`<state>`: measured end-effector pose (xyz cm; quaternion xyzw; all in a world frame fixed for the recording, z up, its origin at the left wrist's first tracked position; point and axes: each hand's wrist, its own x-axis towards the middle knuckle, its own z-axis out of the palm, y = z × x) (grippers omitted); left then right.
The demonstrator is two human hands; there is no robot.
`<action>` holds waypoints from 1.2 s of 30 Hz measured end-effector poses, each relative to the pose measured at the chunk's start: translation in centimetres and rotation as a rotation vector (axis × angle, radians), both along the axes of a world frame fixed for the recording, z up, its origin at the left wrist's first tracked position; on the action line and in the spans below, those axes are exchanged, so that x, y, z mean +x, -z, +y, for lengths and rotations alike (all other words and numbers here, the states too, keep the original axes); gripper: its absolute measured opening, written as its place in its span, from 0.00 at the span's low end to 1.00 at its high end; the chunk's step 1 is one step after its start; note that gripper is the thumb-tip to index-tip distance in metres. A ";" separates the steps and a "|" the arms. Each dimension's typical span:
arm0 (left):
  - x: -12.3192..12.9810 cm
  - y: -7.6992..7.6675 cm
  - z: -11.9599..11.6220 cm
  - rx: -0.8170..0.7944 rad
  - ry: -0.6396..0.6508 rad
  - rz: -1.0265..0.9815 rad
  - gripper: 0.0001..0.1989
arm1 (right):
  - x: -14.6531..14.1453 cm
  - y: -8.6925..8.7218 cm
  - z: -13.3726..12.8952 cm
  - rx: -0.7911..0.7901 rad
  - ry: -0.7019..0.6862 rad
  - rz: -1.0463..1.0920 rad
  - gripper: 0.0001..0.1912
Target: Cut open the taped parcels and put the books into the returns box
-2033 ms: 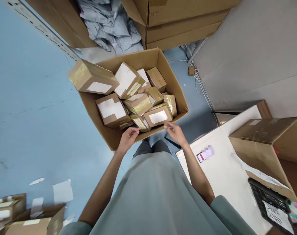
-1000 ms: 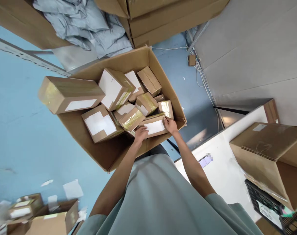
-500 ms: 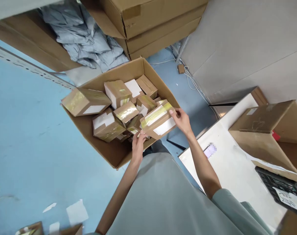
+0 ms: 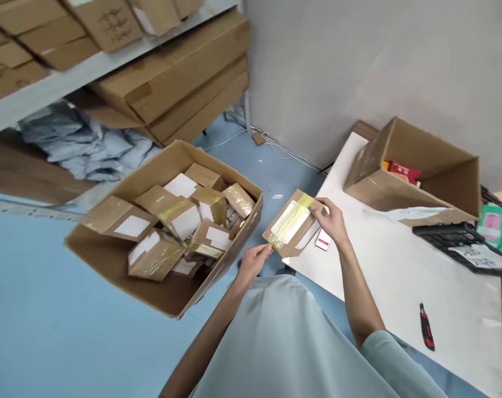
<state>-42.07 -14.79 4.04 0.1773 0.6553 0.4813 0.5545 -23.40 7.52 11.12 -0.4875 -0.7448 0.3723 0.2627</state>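
A small brown cardboard box (image 4: 290,224) with a white label and yellowish tape is held up between my two hands, over the gap between the big carton and the white table. My right hand (image 4: 331,221) grips its right edge, thumb on top. At its lower left corner, my left hand (image 4: 254,262) pinches the edge with fingertips. To the left stands a large open carton (image 4: 122,293) with several taped, labelled small boxes (image 4: 156,255) inside. Under the held box's right side, a phone (image 4: 323,240) lies on the table, partly covered from view.
On the white table (image 4: 383,265) are an open carton (image 4: 433,155) with a red packet (image 4: 403,170), a black keyboard (image 4: 453,243) and a red-black utility knife (image 4: 427,327). Shelving (image 4: 68,74) at the upper left holds boxes and grey bags (image 4: 93,146). Cables (image 4: 275,145) run along the wall.
The small box has come out from over the large carton and moved right, toward the table, in both hands. My view has turned right, showing more of the table and the knife.
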 end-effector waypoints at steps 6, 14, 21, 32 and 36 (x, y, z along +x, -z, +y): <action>11.9 -0.6 5.3 -0.104 0.311 -0.170 0.29 | 15.2 2.6 2.9 0.020 0.177 -0.064 0.21; 26.0 1.6 8.7 -0.143 0.634 -0.047 0.21 | 32.3 10.2 4.6 -0.172 0.272 0.030 0.23; 29.3 2.5 8.8 -0.110 0.796 -0.146 0.20 | 32.8 12.9 4.0 -0.228 0.279 -0.078 0.18; 9.1 2.0 5.1 -0.058 0.037 -0.184 0.28 | 8.7 9.7 0.7 -0.112 -0.234 -0.055 0.22; 0.1 3.4 0.0 -0.054 -0.202 -0.172 0.32 | -2.0 11.0 -1.9 -0.145 -0.414 -0.067 0.21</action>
